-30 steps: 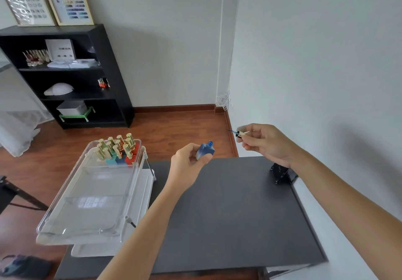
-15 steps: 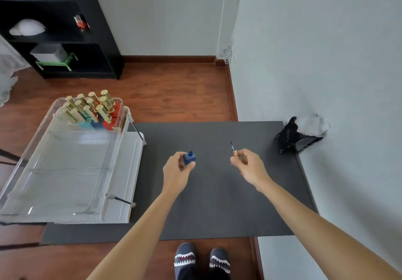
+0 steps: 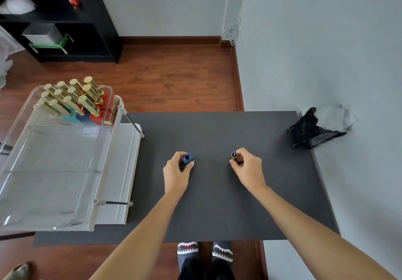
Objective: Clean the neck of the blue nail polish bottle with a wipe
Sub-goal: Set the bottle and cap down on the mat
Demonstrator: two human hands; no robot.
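My left hand grips the small blue nail polish bottle, uncapped, its open neck facing up, low over the dark mat. My right hand pinches the bottle's cap with its brush, the brush end pointing up toward the camera. The two hands are about a hand's width apart near the mat's middle. A crumpled white wipe lies at the mat's far right corner behind a black holder, away from both hands.
A clear tray on a white rack stands at the left, with several gold-capped polish bottles at its far end. A wall runs along the right. A black shelf stands at the back left. My shoes show below the mat's near edge.
Both hands have come down from chest height to just over the mat, still holding the bottle and the cap brush. The view has tilted downward.
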